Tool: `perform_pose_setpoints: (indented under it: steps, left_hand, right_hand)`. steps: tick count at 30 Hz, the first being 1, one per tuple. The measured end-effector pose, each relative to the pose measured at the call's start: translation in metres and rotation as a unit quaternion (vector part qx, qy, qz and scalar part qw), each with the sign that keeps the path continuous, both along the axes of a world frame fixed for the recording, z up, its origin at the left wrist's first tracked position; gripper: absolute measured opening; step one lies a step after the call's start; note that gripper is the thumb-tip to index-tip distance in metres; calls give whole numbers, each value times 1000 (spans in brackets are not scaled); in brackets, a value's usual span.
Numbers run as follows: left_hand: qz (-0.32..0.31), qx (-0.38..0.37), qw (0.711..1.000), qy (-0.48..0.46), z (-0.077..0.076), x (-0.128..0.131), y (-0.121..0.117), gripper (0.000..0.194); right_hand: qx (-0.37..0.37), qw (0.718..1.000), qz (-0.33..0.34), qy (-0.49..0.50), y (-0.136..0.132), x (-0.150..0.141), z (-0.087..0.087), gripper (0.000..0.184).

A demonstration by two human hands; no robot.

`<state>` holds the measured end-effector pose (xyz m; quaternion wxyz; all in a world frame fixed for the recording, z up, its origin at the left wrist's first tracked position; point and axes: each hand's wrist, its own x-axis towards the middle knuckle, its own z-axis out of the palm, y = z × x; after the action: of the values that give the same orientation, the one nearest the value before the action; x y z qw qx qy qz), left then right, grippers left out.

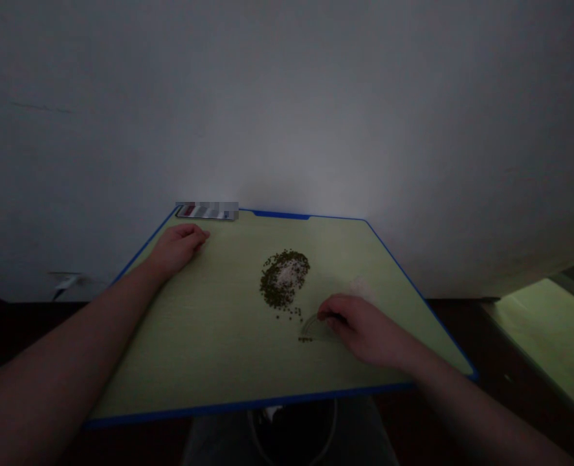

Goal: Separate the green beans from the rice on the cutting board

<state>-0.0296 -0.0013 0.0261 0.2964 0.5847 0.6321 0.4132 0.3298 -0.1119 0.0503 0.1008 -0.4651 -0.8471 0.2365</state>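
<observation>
My left hand [182,244] rests on the left side of the yellowish tabletop [209,336], fingers curled in, with nothing visible in them. In the middle lies a pile of small dark green-brown beads or grains [277,294], with pale pinkish ones [289,275] among them. My right hand [347,320], just right of the pile, is closed in a pinch on a thin curved strand [309,321], like thread or wire. The strand bends down toward a short row of small beads or grains [305,339]. A faint see-through patch [363,288], perhaps plastic, shows behind this hand.
A phone-like flat object [208,212], partly blurred out, lies at the far left corner. Blue edging [248,404] runs around the tabletop, which meets a pale wall [287,116]. Below the near edge is a dark round bin or bucket [294,433] between the legs.
</observation>
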Motion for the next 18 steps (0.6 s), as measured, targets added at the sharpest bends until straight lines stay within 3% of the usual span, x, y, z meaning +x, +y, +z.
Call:
perform_pose_setpoints:
  steps: [8,18]
  left_hand:
    - [6,-2,1000,-7,-5,-3,4,28]
    - [0,-13,1000,3,-5,-3,2,29]
  right_hand:
    - [-67,998,-6,19,-25,12,4,24]
    - [-93,995,4,23,-38,10,5,26]
